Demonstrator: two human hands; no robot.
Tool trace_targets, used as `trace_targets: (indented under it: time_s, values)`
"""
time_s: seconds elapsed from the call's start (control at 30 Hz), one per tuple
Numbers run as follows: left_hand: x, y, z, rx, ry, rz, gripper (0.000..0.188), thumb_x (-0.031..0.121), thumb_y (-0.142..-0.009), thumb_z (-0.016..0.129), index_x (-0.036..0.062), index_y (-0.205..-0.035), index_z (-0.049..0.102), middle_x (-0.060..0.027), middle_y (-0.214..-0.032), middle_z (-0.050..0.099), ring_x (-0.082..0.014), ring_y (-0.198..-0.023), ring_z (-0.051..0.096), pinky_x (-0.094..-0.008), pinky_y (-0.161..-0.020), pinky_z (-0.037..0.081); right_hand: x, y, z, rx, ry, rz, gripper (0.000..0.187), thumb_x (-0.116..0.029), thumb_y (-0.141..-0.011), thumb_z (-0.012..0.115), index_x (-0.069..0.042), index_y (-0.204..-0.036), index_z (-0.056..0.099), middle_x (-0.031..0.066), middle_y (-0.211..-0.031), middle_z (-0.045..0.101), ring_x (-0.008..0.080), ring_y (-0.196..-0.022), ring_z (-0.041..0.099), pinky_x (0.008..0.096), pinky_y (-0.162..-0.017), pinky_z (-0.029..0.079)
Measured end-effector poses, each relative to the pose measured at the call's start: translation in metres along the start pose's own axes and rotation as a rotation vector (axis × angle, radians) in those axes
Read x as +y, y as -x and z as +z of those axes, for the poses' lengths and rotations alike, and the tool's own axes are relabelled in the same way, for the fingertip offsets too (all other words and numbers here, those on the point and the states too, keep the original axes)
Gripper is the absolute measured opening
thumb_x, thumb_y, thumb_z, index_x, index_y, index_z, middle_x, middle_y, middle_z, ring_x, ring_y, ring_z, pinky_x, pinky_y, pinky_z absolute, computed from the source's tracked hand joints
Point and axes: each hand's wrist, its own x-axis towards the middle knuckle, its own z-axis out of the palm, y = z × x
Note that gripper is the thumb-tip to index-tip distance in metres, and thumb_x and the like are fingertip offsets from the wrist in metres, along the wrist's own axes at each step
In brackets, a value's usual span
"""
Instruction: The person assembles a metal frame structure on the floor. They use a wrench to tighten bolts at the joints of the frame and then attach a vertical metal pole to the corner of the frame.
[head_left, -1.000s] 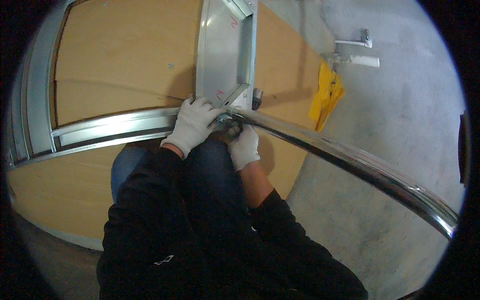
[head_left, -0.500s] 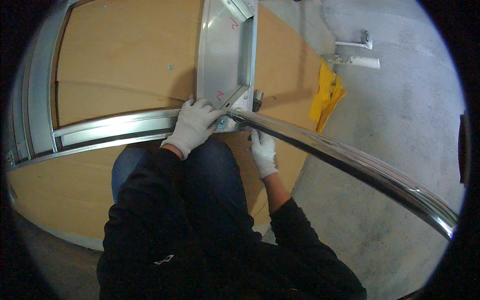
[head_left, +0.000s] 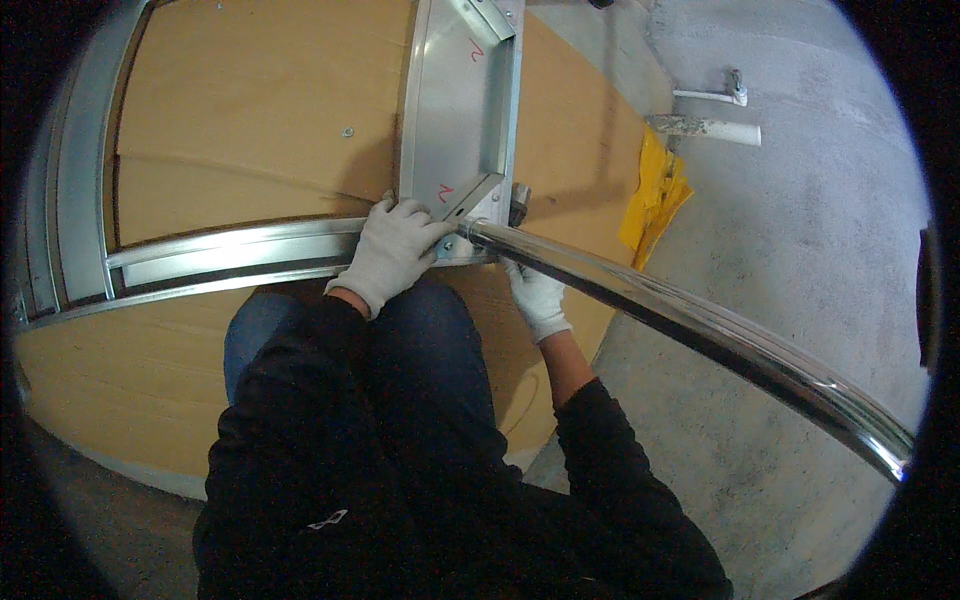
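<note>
A silvery sheet-metal frame [head_left: 240, 262] lies across my knees, its corner joined to a wide metal channel [head_left: 455, 100] with red marks. My left hand [head_left: 395, 250], in a white work glove, is closed over the frame rail beside that corner, fingertips next to a slanted metal strip [head_left: 473, 200]. A long shiny metal tube [head_left: 700, 325] runs from the corner to the lower right. Beneath its near end is my gloved right hand [head_left: 538, 298], its fingers hidden behind the tube and the corner plate. A bolt [head_left: 448, 246] shows in that plate.
Brown cardboard [head_left: 260, 100] lies under the frame, with a loose nut or washer [head_left: 348, 132] on it. A yellow plastic piece [head_left: 655, 200] sits at its right edge. White pipes [head_left: 725, 130] stick out by the grey concrete [head_left: 800, 220]. A dark metal piece [head_left: 519, 203] stands beside the channel.
My right hand has moved slightly right and up, so its fingers have gone out of sight under the tube and corner. The left hand keeps its hold on the rail.
</note>
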Motion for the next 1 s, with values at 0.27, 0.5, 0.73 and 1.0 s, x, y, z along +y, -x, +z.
trace_targets:
  time_s: [0.27,0.5,0.73,1.0]
  values:
    - [-0.002,0.0,0.002,0.082,-0.033,0.04,0.041,0.024,-0.076,0.068,0.0251,-0.117,0.061,-0.0003,-0.092,0.06,-0.0185,-0.106,0.053,-0.048,-0.099,0.038,0.005,-0.005,0.003,-0.002,0.036,-0.085,0.043,-0.036,-0.094,0.053,-0.008,-0.125,0.057,0.0151,-0.121,0.06,0.0341,-0.115,0.054,0.0406,-0.099,0.039]
    - [-0.002,-0.002,0.007,0.064,-0.052,0.039,0.042,0.026,-0.076,0.069,0.0254,-0.118,0.061,-0.0004,-0.096,0.06,-0.0183,-0.11,0.052,-0.0483,-0.1,0.036,0.032,-0.02,-0.003,-0.042,0.078,-0.256,0.03,-0.027,-0.088,0.058,-0.01,-0.112,0.06,0.0157,-0.103,0.063,0.0375,-0.097,0.059,0.0432,-0.084,0.047]
    - [-0.003,-0.001,0.005,0.032,-0.035,0.016,0.042,0.027,-0.077,0.069,0.0246,-0.118,0.061,-0.0004,-0.1,0.061,-0.019,-0.111,0.051,-0.0471,-0.099,0.036,0.003,-0.044,-0.035,-0.204,0.143,-0.4,0.016,-0.027,-0.086,0.059,-0.012,-0.092,0.062,0.012,-0.082,0.059,0.0347,-0.077,0.057,0.0448,-0.066,0.043]
    - [-0.003,0.0,0.003,0.006,-0.048,0.01,0.042,0.026,-0.077,0.068,0.0223,-0.118,0.061,-0.0007,-0.107,0.062,-0.0208,-0.113,0.051,-0.0432,-0.096,0.038,-0.004,-0.056,-0.041,-0.386,0.169,-0.314,0.017,-0.029,-0.085,0.058,-0.015,-0.094,0.064,0.0151,-0.082,0.063,0.0346,-0.078,0.061,0.0446,-0.067,0.047]
